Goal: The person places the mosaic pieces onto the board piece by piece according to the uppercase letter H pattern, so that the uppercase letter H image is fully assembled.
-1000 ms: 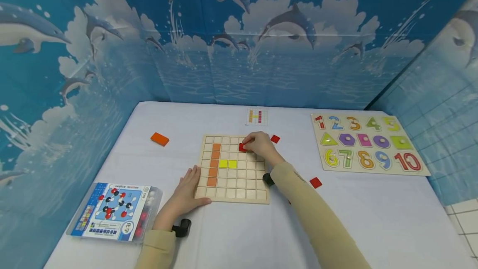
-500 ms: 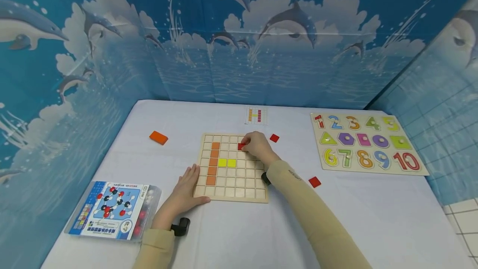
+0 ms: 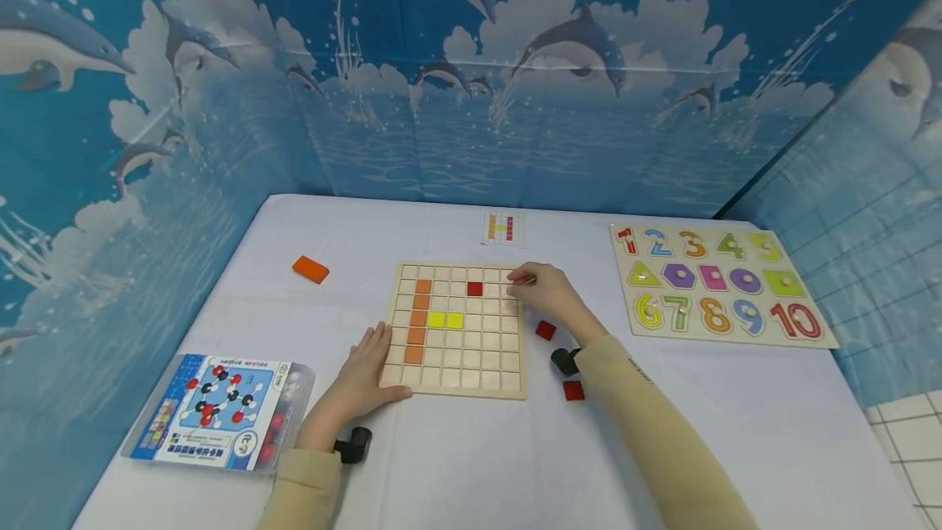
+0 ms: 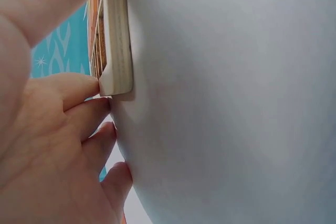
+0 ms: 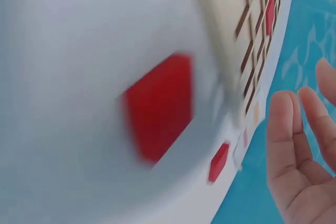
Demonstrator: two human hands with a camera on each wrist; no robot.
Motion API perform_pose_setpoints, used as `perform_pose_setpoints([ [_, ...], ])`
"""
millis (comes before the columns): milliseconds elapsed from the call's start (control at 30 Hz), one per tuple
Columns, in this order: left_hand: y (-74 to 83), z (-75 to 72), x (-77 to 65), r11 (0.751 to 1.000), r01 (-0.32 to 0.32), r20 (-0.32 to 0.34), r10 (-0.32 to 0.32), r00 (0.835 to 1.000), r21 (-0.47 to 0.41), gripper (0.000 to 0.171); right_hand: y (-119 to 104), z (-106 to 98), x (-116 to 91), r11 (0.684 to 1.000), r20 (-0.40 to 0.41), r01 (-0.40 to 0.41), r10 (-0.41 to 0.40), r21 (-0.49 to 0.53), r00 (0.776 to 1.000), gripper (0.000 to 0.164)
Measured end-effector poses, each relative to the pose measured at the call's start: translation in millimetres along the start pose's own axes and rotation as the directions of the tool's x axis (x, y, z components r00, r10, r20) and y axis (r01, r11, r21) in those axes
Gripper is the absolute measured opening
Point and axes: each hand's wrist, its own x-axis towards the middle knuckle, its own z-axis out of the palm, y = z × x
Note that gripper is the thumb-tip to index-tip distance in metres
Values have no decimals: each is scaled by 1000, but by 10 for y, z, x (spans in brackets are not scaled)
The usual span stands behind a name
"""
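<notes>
My right hand [image 3: 548, 290]: fingers parted, empty, at far right corner of pale wooden grid board [image 3: 472, 378]. Loose red square tile [image 3: 545, 330] just right of board, on near side of fingers; no long axis. Left hand [image 3: 361, 376], straight-fingered at left edge, farther off.

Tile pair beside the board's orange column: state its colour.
Both tiles are yellow; the head view shows them best.

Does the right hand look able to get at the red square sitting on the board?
Probably yes. The right hand looks empty and is at the right side of the board. Only bare cells show between it and the red square, so the way seems free.
</notes>
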Motion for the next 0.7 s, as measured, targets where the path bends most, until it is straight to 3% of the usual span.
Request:
perform_pose_setpoints([
  [300,-31,-1,0,1000,-1,2,1,1000,6,110,283,-139,-183,998,-8,-61,61,-16,998,33],
  [700,-14,3,3,1000,-11,-3,11,1000,-11,110,434,-131,-311,995,27,-93,94,-32,995,33],
])
